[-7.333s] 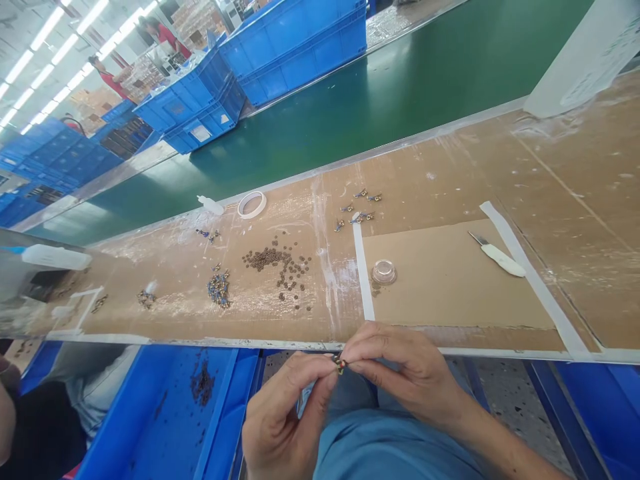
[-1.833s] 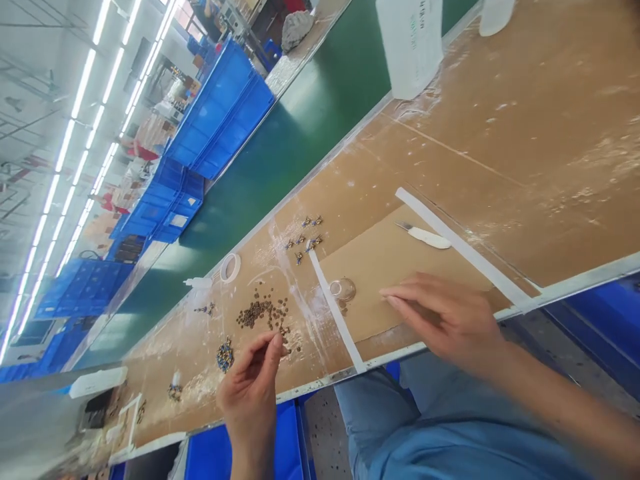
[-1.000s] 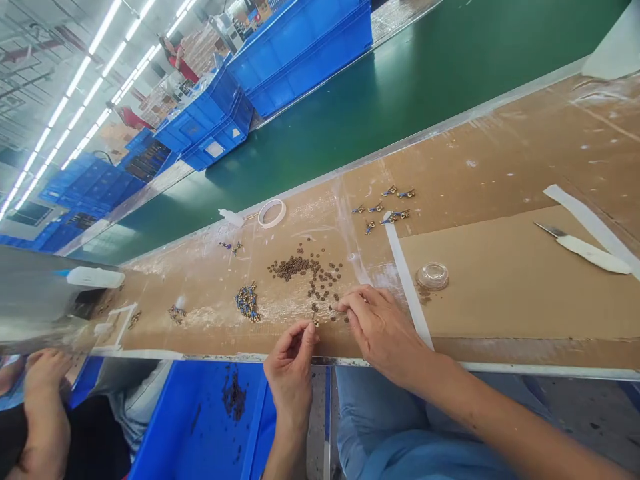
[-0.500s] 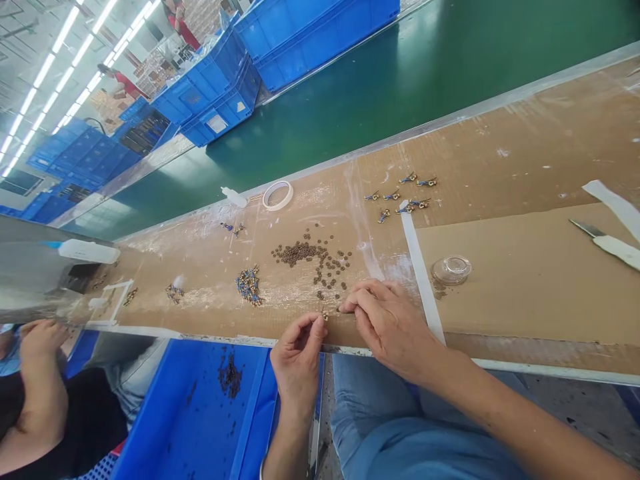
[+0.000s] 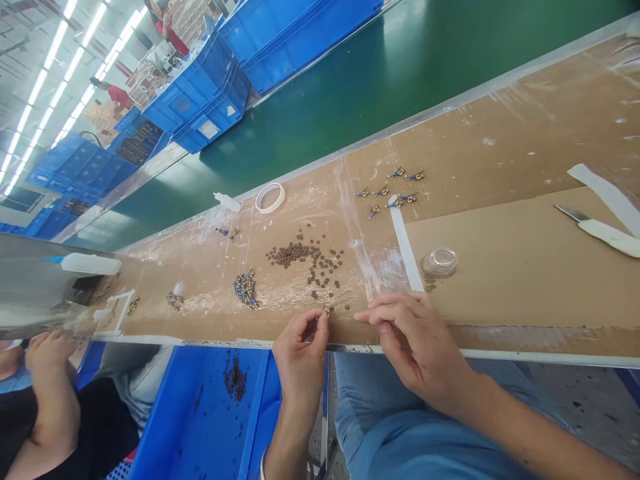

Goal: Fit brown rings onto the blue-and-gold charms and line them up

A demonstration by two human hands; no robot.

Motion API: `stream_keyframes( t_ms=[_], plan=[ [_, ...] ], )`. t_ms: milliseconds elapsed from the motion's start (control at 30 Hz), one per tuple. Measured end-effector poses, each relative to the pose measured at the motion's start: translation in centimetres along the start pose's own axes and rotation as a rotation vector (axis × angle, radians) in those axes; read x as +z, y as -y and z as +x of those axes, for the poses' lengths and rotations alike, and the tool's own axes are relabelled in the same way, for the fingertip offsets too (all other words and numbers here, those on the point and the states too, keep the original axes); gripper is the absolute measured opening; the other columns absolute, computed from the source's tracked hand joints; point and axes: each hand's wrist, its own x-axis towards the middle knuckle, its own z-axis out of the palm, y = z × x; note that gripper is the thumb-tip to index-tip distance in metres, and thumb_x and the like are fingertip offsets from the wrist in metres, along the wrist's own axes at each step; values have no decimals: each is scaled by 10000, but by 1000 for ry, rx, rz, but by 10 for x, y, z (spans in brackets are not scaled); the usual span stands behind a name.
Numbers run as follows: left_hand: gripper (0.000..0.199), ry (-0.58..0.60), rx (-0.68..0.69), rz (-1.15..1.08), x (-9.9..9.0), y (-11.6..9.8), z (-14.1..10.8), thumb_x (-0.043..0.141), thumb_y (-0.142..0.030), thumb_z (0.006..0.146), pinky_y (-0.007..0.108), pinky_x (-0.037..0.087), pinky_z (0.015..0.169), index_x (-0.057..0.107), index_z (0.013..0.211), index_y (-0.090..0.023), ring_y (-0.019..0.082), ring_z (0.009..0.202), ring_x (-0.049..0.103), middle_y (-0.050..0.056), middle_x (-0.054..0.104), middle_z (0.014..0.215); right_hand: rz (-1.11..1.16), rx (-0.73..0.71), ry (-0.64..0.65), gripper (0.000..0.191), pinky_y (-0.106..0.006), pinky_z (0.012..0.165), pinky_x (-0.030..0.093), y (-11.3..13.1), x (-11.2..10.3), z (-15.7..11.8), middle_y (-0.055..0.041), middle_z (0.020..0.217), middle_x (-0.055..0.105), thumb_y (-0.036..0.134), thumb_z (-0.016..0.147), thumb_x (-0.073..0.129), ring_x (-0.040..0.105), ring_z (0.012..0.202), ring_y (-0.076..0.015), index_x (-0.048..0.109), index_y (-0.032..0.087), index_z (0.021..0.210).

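My left hand (image 5: 303, 347) pinches a tiny figure (image 5: 325, 312) between thumb and forefinger at the table's front edge. To its right, my right hand (image 5: 413, 337) hovers with its forefinger stretched out and its other fingers loosely bent; nothing shows in it. One small brown disc (image 5: 347, 307) lies between the hands. Beyond them is a scattered pile of brown discs (image 5: 293, 253). A heap of small blue and gold figures (image 5: 245, 289) lies left of the discs. Several more figures (image 5: 395, 204) lie farther back on the right.
At the back are a tape roll (image 5: 271, 198) and a small white bottle (image 5: 227, 202). A clear dish (image 5: 440, 262) and a knife (image 5: 600, 230) lie to the right. Blue crates (image 5: 215, 100) stand beyond the green belt (image 5: 320, 113). A co-worker's arm (image 5: 55, 387) is at left.
My right hand has drawn back to the right, away from my left hand, and its forefinger has straightened. A single disc now shows between the hands. The view has shifted slightly.
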Motion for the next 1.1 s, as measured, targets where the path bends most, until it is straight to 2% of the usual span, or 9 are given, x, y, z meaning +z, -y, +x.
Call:
stream_keyframes(
  t_ms=[133, 467, 800, 1100],
  plan=[
    [129, -28, 57, 116, 1, -6, 0, 684, -306, 798, 249, 518, 637, 751, 774, -198, 156, 638, 666, 14, 735, 706, 23, 25, -7, 245, -359, 855, 397, -2, -5, -7, -30, 936, 676, 21, 905, 429, 596, 953, -178, 544, 195, 1033],
    [185, -31, 38, 220, 3, -15, 5, 704, -377, 767, 269, 553, 602, 762, 755, -201, 194, 629, 711, 29, 769, 705, 47, 23, -44, 247, -368, 813, 401, -5, -4, -7, -34, 881, 672, 8, 879, 424, 592, 905, -188, 539, 181, 1012],
    [215, -3, 44, 288, 3, -17, 9, 694, -408, 767, 282, 562, 620, 760, 755, -204, 204, 634, 721, 32, 775, 709, 70, 27, -61, 253, -361, 798, 396, -5, -4, -5, -37, 863, 653, -2, 865, 420, 589, 886, -187, 528, 182, 1002],
    [220, 41, 52, 410, 4, -24, 11, 648, -408, 780, 285, 513, 596, 746, 738, -216, 194, 593, 689, 15, 747, 661, 85, 35, -55, 220, -367, 810, 385, -5, -5, -4, -35, 847, 652, 9, 882, 424, 579, 888, -190, 525, 171, 993]
  ],
)
